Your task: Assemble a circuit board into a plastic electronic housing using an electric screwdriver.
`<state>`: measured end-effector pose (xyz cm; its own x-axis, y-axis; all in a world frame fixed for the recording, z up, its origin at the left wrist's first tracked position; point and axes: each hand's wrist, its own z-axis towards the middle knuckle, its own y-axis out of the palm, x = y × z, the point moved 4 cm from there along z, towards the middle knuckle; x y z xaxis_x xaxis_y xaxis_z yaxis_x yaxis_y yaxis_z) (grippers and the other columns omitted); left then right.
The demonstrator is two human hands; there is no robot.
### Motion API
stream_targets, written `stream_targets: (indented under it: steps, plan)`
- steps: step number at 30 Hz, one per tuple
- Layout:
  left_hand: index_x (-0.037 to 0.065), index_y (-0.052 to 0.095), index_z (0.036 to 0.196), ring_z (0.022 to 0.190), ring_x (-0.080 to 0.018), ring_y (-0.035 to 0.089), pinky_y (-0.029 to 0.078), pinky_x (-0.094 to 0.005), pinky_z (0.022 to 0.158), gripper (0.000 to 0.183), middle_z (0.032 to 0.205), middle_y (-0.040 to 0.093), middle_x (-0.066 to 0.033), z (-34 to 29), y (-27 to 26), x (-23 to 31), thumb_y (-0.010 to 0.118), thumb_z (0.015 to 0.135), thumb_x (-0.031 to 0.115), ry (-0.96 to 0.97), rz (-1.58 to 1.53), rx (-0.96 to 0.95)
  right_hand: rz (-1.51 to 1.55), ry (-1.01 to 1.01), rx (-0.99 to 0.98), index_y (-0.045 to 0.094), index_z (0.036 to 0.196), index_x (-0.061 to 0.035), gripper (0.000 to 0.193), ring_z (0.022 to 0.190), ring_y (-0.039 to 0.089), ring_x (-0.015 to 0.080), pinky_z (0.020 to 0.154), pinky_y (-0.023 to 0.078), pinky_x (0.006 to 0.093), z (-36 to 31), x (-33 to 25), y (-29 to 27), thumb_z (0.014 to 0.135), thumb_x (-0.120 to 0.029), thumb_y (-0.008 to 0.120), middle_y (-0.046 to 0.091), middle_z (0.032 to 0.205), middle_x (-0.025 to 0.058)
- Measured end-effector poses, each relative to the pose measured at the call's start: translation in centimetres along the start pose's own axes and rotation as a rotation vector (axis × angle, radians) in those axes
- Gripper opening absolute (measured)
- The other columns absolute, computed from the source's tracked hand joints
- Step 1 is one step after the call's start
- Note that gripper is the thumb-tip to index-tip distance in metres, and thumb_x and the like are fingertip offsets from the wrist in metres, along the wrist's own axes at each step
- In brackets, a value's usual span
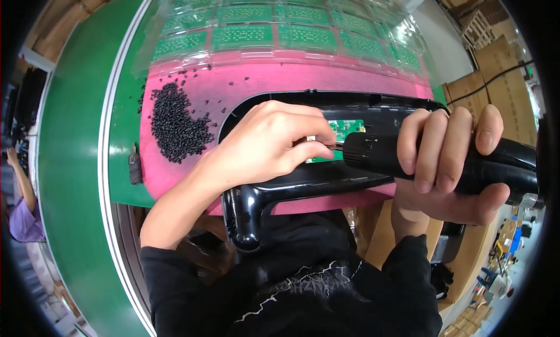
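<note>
Black plastic forms the housing (326,179) directly before you; it lies hollow side up across the pink mat (256,80) on the table (121,179), its curved leg pointing toward your body past the mat's near edge. Your right hand (433,150) is wrapped around the body of a power screwdriver (373,151), held nearly level with its nose pointing left. Your left hand (274,135) is narrowed to a pinch: thumb and forefinger close around the end of the bit (338,147). Whether a screw is also held there cannot be told; the fingertips cover it.

Locate the circuit board (348,127) inside the housing, beneath and just beyond those fingertips. Status, as judged: the board is placed; fastening it appears to be the step in hand. The count of seated screws cannot be confirmed, since your left hand and the screwdriver hide part of the board. Treat fastening as incomplete. No cover closes the housing over the board.

To the left of the housing, a heap of small black screws (175,127) lies loose on the mat, with strays around it. Beyond the housing, clear plastic trays (280,60) hold rows of green boards (242,33). Judge these as units left to process.
</note>
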<state>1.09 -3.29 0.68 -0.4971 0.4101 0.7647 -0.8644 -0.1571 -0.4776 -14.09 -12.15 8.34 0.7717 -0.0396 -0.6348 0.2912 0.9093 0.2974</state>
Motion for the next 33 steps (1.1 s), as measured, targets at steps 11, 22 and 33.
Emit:
stream_targets:
  steps: [11, 22, 33]
  plan:
    - [0.009, 0.054, 0.124, 0.111, -0.0334, 0.060, 0.052, -0.0418, 0.088, 0.069, 0.121, 0.060, -0.0067, 0.0, 0.9, -0.7, 0.087, 0.063, 0.016, -0.315, 0.389, -0.227, -0.354, 0.232, 0.156, 0.045, 0.103, -0.0079, 0.043, 0.045, 0.043, 0.0099, 0.048, 0.039, 0.0269, -1.9, -0.7, -5.0, 0.088, -0.044, 0.065, 0.047, 0.061, -0.0019]
    - [0.009, 0.056, 0.121, 0.109, -0.0329, 0.061, 0.054, -0.0407, 0.085, 0.068, 0.119, 0.059, -0.0071, 0.1, 0.8, -0.2, 0.087, 0.060, 0.011, -0.288, 0.402, -0.210, -0.122, 0.264, 0.137, 0.045, 0.104, -0.0035, 0.039, 0.052, 0.047, 0.0102, 0.048, 0.042, 0.0246, -2.5, 0.9, -5.3, 0.086, -0.025, 0.072, 0.050, 0.065, 0.0037]
    - [0.003, 0.060, 0.122, 0.115, -0.0344, 0.058, 0.048, -0.0424, 0.096, 0.061, 0.123, 0.058, -0.0140, 0.4, -2.1, 1.1, 0.084, 0.068, 0.015, -0.066, 0.546, 0.183, -0.036, 0.405, 0.352, 0.049, 0.110, -0.0050, 0.043, 0.057, 0.048, 0.0086, 0.059, 0.040, 0.0255, -1.3, 1.6, -7.9, 0.097, -0.045, 0.060, 0.048, 0.067, -0.0030]
